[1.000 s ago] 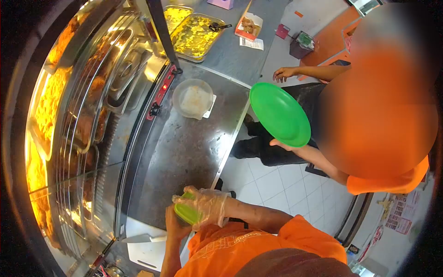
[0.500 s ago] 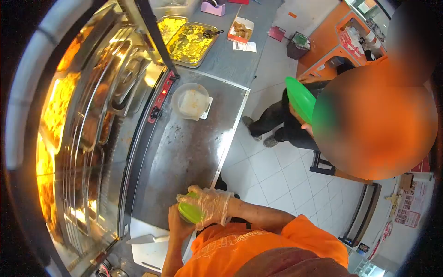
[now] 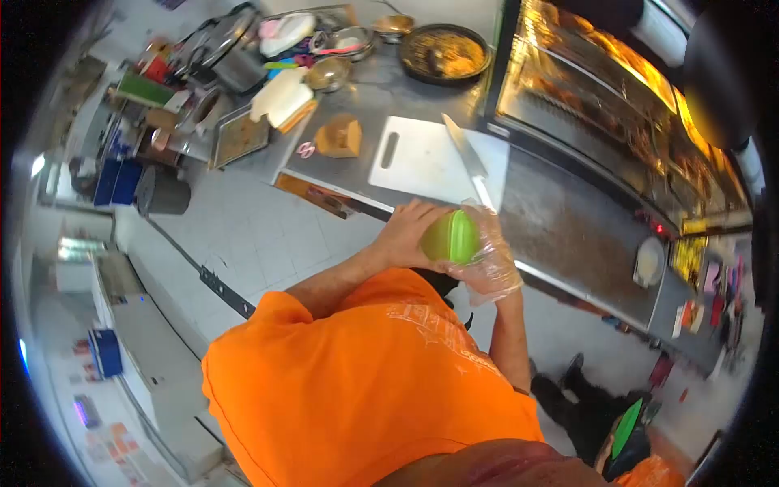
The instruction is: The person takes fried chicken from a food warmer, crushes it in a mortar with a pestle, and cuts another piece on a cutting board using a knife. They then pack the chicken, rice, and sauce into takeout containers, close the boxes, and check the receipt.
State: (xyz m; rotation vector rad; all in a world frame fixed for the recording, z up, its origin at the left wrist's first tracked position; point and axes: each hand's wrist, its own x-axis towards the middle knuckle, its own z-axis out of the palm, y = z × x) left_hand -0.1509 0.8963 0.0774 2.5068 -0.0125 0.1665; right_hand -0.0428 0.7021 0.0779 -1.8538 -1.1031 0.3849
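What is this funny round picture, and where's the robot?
There's no robot here! A person in an orange shirt wears a camera on their head. It looks down, so you see roughly what they see, with curved edges. The left hand is bare; the right hand wears a clear plastic glove. Together they hold a light green object; I can't tell what's inside. On the metal counter are a white cutting board with a knife on it, and a dark pan of food.
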